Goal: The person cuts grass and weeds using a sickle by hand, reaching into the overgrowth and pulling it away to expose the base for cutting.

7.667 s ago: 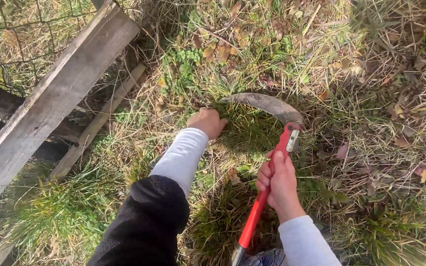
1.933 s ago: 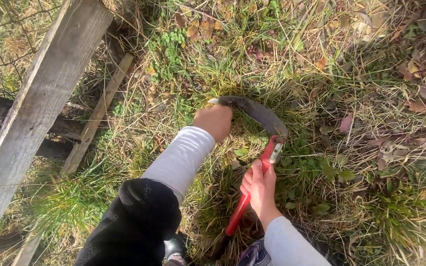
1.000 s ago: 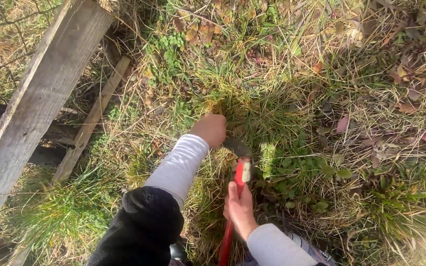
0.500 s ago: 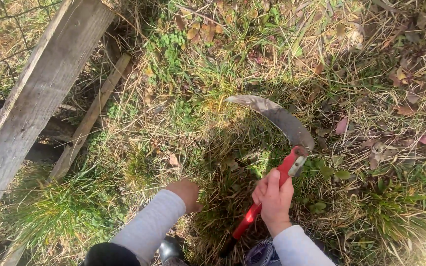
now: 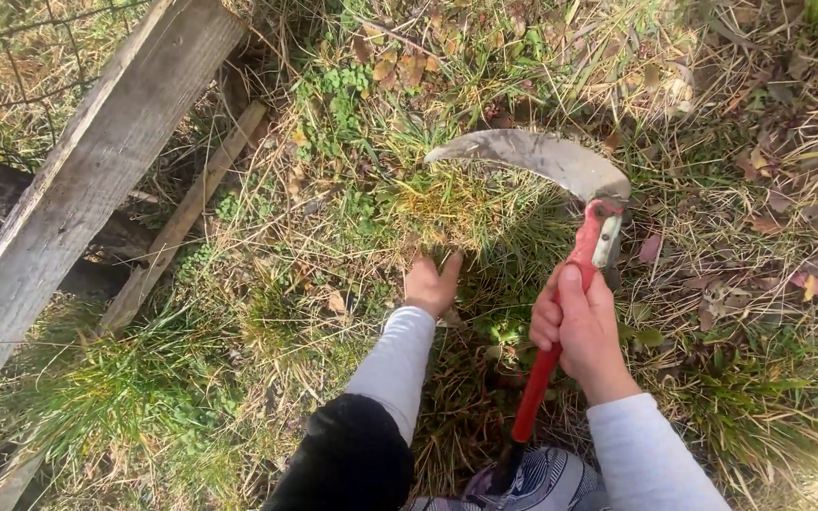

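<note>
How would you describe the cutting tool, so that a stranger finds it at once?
Start from the slanted grey wooden plank at the left and move right across the grass. There the right hand grips a sickle. Its red handle and curved grey blade stand out from the stalks and leaves.

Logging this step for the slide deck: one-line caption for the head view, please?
Right hand grips a red-handled sickle while the left hand reaches into a grass tuft beside a wooden plank.
</note>
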